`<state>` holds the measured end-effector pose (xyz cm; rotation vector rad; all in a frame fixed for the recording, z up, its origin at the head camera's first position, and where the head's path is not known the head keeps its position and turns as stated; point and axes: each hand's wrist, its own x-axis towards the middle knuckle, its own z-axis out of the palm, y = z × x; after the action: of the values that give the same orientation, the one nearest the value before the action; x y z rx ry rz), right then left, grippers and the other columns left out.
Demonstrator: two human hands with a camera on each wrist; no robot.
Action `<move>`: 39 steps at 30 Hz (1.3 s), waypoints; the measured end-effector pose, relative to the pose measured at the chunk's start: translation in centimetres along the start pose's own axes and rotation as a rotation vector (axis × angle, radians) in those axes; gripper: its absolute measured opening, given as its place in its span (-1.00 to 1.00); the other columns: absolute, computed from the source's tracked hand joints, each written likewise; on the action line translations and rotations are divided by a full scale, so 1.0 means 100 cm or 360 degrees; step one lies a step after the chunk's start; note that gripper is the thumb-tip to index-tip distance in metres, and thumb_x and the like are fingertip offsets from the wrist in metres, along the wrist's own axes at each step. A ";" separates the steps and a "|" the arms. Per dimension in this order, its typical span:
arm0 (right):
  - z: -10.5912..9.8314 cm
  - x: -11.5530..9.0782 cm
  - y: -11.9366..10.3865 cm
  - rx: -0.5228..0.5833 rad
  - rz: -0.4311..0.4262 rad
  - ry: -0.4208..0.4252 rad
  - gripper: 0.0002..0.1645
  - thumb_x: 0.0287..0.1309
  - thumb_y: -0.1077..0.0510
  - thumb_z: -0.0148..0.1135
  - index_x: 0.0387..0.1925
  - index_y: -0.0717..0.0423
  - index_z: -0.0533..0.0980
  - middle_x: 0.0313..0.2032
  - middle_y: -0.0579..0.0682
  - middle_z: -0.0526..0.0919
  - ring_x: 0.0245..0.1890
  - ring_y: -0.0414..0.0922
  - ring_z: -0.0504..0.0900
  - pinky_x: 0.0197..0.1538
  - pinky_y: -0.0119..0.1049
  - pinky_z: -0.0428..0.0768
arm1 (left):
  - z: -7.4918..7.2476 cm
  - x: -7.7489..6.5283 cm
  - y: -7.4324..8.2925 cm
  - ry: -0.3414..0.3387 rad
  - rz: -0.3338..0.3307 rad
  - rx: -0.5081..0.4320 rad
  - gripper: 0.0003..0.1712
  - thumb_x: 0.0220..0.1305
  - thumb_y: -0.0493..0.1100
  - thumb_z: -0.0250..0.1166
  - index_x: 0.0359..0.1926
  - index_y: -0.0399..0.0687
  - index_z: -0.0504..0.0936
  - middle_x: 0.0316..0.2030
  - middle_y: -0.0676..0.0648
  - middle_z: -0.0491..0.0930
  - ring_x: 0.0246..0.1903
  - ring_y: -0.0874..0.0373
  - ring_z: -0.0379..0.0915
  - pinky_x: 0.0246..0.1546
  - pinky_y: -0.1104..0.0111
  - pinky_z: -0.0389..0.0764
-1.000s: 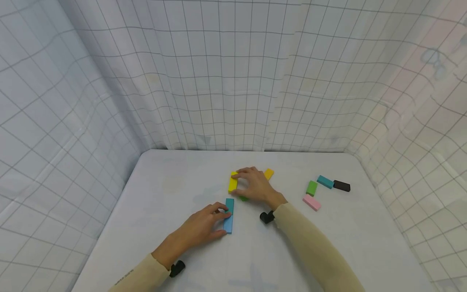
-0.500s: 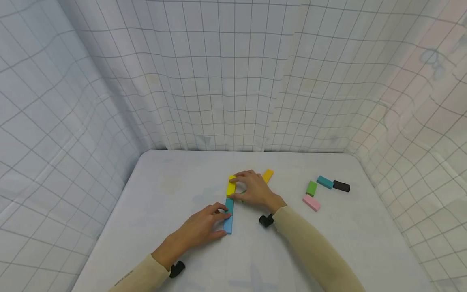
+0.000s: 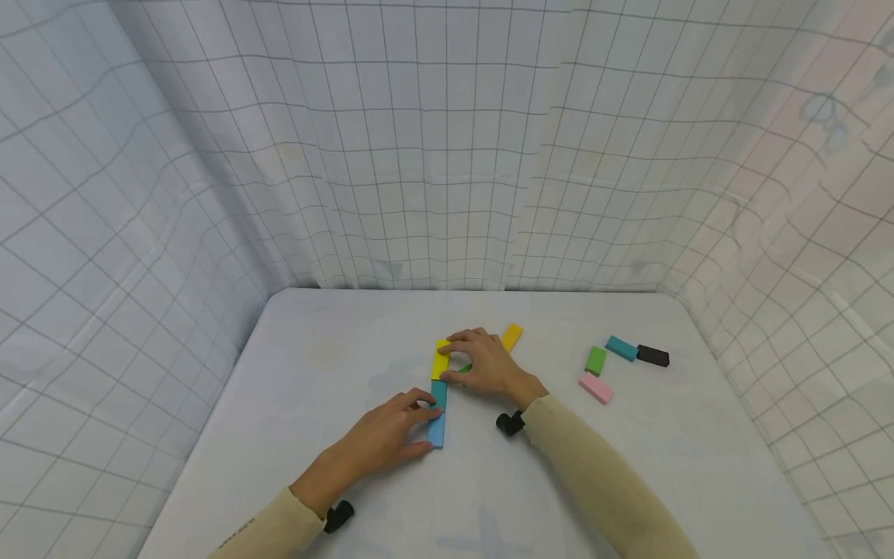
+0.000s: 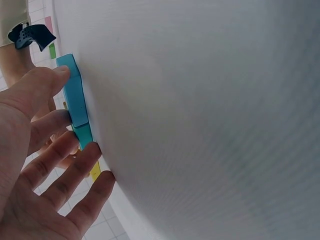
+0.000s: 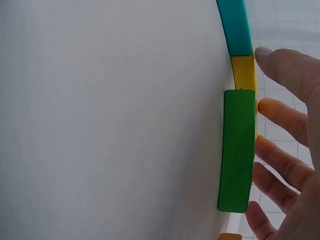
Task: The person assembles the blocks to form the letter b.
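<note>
A light blue block [image 3: 436,432], a teal block [image 3: 438,394] and a yellow block [image 3: 440,362] lie end to end in a line running away from me on the white table. My left hand [image 3: 380,435] holds the light blue block, thumb at its near end and a fingertip near its joint with the teal one; other fingers reach alongside the teal. My right hand [image 3: 489,363] grips the yellow block between thumb and fingers, its near end against the teal block. Under the right hand lies a green block [image 5: 236,150], partly hidden in the head view.
Beyond the right hand lies an orange-yellow block [image 3: 513,337]. Farther right are a green block [image 3: 596,361], a teal block [image 3: 621,348], a black block [image 3: 653,355] and a pink block [image 3: 596,387]. Gridded white curtains [image 3: 447,155] surround the table [image 3: 335,334].
My right hand has drawn the yellow block toward me and slightly left, closing its gap to the teal block. The left hand has stayed in place.
</note>
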<state>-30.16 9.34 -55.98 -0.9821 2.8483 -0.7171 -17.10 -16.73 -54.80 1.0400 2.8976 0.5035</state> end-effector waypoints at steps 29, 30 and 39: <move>-0.006 -0.001 -0.004 0.0003 0.0006 -0.0076 -0.37 0.53 -0.30 0.54 0.47 -0.20 0.75 0.61 0.01 0.63 0.64 0.19 0.51 0.66 0.32 0.46 | -0.001 0.000 0.001 -0.0024 -0.0042 -0.0022 -0.38 0.51 0.10 0.65 0.47 0.03 0.81 0.42 -0.01 0.63 0.31 0.01 0.73 0.25 0.12 0.88; -0.006 0.000 -0.004 -0.0001 0.0006 -0.0077 -0.37 0.54 -0.30 0.54 0.47 -0.20 0.75 0.62 0.01 0.63 0.64 0.19 0.51 0.66 0.33 0.46 | 0.000 0.001 0.001 -0.0029 -0.0046 -0.0023 -0.38 0.51 0.11 0.64 0.47 0.04 0.81 0.43 0.00 0.62 0.31 0.02 0.73 0.26 0.13 0.87; -0.007 -0.001 -0.004 0.0008 0.0013 -0.0027 -0.34 0.53 -0.26 0.56 0.51 -0.16 0.72 0.63 0.00 0.61 0.65 0.17 0.51 0.64 0.31 0.50 | -0.001 -0.001 0.001 0.0001 -0.0011 -0.0036 -0.40 0.51 0.06 0.65 0.45 0.00 0.82 0.41 -0.02 0.64 0.29 0.01 0.74 0.23 0.11 0.88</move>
<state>-29.97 9.41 -55.17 -0.9705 2.8328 -0.7113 -16.98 -16.74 -54.71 1.0271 2.8880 0.5349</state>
